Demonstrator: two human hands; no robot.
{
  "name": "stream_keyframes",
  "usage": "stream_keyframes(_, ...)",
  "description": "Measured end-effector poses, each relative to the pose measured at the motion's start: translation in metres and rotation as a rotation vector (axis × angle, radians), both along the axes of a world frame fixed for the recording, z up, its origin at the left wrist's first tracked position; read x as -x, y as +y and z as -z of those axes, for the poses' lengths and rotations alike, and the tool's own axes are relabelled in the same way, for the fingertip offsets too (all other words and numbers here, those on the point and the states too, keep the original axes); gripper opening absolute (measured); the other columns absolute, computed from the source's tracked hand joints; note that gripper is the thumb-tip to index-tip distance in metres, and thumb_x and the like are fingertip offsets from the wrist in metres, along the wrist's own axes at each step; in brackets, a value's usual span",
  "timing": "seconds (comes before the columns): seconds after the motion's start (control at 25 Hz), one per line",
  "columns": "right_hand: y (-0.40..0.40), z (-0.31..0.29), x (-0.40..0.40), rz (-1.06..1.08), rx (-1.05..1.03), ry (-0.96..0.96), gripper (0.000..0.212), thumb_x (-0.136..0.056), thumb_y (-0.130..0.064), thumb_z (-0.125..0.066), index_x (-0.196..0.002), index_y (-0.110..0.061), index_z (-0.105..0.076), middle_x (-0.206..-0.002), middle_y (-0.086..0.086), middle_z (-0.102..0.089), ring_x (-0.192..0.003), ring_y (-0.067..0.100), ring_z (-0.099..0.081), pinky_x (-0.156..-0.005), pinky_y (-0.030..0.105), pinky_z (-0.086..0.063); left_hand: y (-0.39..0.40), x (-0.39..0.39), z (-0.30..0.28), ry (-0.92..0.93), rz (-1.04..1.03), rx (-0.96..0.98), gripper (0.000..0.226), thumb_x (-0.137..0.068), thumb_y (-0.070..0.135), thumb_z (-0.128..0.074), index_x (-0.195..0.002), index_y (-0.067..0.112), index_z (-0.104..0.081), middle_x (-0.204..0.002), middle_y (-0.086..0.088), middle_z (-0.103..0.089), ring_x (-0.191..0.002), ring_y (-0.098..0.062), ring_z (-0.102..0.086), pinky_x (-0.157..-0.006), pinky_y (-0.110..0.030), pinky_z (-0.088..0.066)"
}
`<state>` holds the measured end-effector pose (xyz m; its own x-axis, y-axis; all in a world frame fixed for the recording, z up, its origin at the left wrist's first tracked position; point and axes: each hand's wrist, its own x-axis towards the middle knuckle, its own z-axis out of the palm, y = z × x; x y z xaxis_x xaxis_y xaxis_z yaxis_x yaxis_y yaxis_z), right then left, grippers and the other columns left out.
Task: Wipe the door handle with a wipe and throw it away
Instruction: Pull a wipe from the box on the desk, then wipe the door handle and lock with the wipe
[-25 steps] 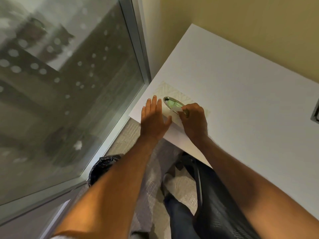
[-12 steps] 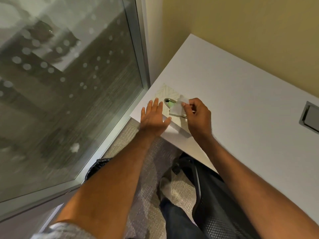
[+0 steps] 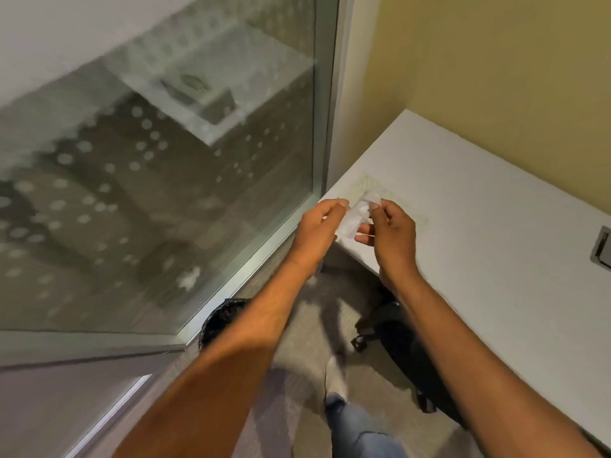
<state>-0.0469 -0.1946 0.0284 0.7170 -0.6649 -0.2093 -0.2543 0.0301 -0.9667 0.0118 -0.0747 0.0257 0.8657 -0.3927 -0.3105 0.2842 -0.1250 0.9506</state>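
Note:
A white wipe (image 3: 354, 217) hangs in the air above the near left corner of the white table (image 3: 496, 226). My right hand (image 3: 390, 233) pinches its upper end between thumb and fingers. My left hand (image 3: 317, 226) has its fingertips on the wipe's left side. Behind both hands, the flat pale wipe pack (image 3: 373, 188) lies on the table, mostly hidden. No door handle is in view.
A frosted, dotted glass wall (image 3: 158, 180) with a metal frame stands on the left. A dark bin (image 3: 221, 317) sits on the carpet below it. A black office chair (image 3: 406, 352) stands under the table edge. A metal cable hatch (image 3: 601, 247) is set in the table at right.
My right hand pulled a wipe out of the pack and lifted it. My left hand left the pack and rose to meet the wipe. The view shifted, hiding the pack's opening.

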Motion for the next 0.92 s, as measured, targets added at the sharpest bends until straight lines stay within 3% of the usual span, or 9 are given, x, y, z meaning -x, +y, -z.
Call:
stream_keyframes(0.12,0.079,-0.028,0.039,-0.167,-0.098,-0.092,0.024,-0.107,-0.03,-0.054,-0.1,-0.023,-0.076,-0.09,-0.007,-0.08,-0.081,0.014,-0.078,-0.065,0.021,-0.059,0.081,0.04,-0.018,-0.057,-0.062,0.041,0.032,-0.088,0.053,-0.068,-0.107,0.029,-0.078,-0.111,-0.001,-0.078,-0.112,-0.028,-0.071,-0.097,-0.044,-0.056)
stream_keyframes(0.28,0.2,-0.053,0.102,-0.342,-0.229,-0.17,0.014,-0.099,-0.024,-0.069,-0.102,-0.015,-0.079,-0.093,0.008,-0.08,-0.082,0.018,-0.076,-0.069,0.026,-0.06,0.216,0.112,-0.037,-0.146,-0.116,0.026,0.035,-0.085,0.057,-0.076,-0.104,0.027,-0.077,-0.1,-0.002,-0.079,-0.093,-0.009,-0.07,-0.083,-0.027,-0.054)
stream_keyframes(0.4,0.285,-0.063,0.144,-0.46,-0.327,-0.152,0.007,-0.094,-0.015,-0.075,-0.096,-0.008,-0.074,-0.09,0.011,-0.078,-0.078,0.018,-0.074,-0.065,0.027,-0.059,0.31,0.173,-0.047,-0.139,-0.156,0.035,0.029,-0.085,0.044,-0.081,-0.104,0.022,-0.076,-0.098,-0.003,-0.076,-0.092,-0.011,-0.065,-0.084,-0.033,-0.052)
stream_keyframes(0.56,0.377,-0.071,0.196,-0.726,-0.375,-0.11,0.01,-0.096,-0.02,-0.072,-0.09,-0.014,-0.079,-0.09,0.014,-0.076,-0.085,0.021,-0.073,-0.074,0.03,-0.061,0.409,0.242,-0.066,-0.128,-0.323,0.097,0.011,-0.096,0.019,-0.075,-0.106,0.013,-0.077,-0.095,0.002,-0.075,-0.09,-0.009,-0.066,-0.081,-0.025,-0.053)
stream_keyframes(0.72,0.439,-0.071,0.229,-0.87,-0.3,-0.097,0.013,-0.098,-0.026,-0.07,-0.09,-0.02,-0.078,-0.087,0.005,-0.077,-0.083,0.017,-0.071,-0.078,0.036,-0.057,0.475,0.294,-0.08,-0.115,-0.564,0.114,0.015,-0.102,0.012,-0.065,-0.096,0.011,-0.079,-0.085,0.001,-0.074,-0.078,-0.007,-0.062,-0.071,-0.022,-0.048)
stream_keyframes(0.84,0.47,-0.069,0.241,-0.901,-0.128,-0.164,0.012,-0.099,-0.029,-0.065,-0.09,-0.023,-0.071,-0.088,-0.007,-0.074,-0.083,0.009,-0.064,-0.079,0.027,-0.05,0.507,0.315,-0.084,-0.099,-0.74,0.133,0.014,-0.103,0.01,-0.062,-0.101,0.006,-0.075,-0.089,-0.005,-0.071,-0.083,-0.016,-0.059,-0.074,-0.03,-0.045)
stream_keyframes(0.92,0.486,-0.07,0.241,-0.933,0.014,-0.209,0.011,-0.102,-0.031,-0.061,-0.092,-0.027,-0.066,-0.086,-0.013,-0.07,-0.081,0.004,-0.062,-0.075,0.021,-0.047,0.522,0.321,-0.086,-0.097,-0.847,0.149,0.015,-0.104,0.007,-0.059,-0.103,0.007,-0.073,-0.089,-0.003,-0.071,-0.082,-0.012,-0.061,-0.077,-0.027,-0.048)
